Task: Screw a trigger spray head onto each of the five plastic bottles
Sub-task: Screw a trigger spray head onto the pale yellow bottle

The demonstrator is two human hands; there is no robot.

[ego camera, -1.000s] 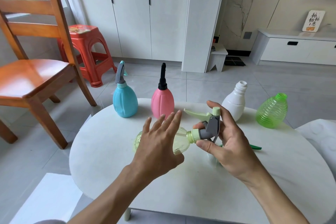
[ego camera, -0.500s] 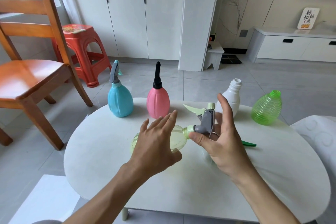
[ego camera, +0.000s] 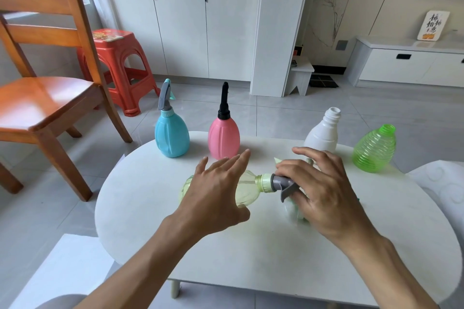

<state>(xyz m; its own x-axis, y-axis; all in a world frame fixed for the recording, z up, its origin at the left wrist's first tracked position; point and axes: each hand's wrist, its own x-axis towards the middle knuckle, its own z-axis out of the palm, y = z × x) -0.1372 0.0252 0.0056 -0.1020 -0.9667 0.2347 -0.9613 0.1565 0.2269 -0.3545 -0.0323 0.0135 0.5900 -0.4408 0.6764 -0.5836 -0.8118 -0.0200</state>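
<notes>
A pale yellow-green bottle [ego camera: 247, 189] lies sideways over the white round table [ego camera: 150, 198], neck to the right. My left hand [ego camera: 213, 198] holds its body with the thumb underneath and the fingers spread. My right hand [ego camera: 324, 190] is closed over the grey trigger spray head [ego camera: 282, 183] at the bottle's neck. At the back of the table stand a blue bottle [ego camera: 172, 134] with a grey head and a pink bottle [ego camera: 223, 138] with a black head. A white bottle [ego camera: 324, 133] and a ribbed green bottle [ego camera: 375, 149] stand with bare necks.
A wooden chair [ego camera: 42, 98] and a red plastic stool [ego camera: 120, 68] stand on the floor to the left. White cabinets line the far wall. A white patterned cushion [ego camera: 444, 183] sits at the table's right edge. Something pale lies under my right hand, mostly hidden.
My right hand has turned over on top of the spray head, rotating it so the trigger now points down. The left hand keeps its hold on the bottle.
</notes>
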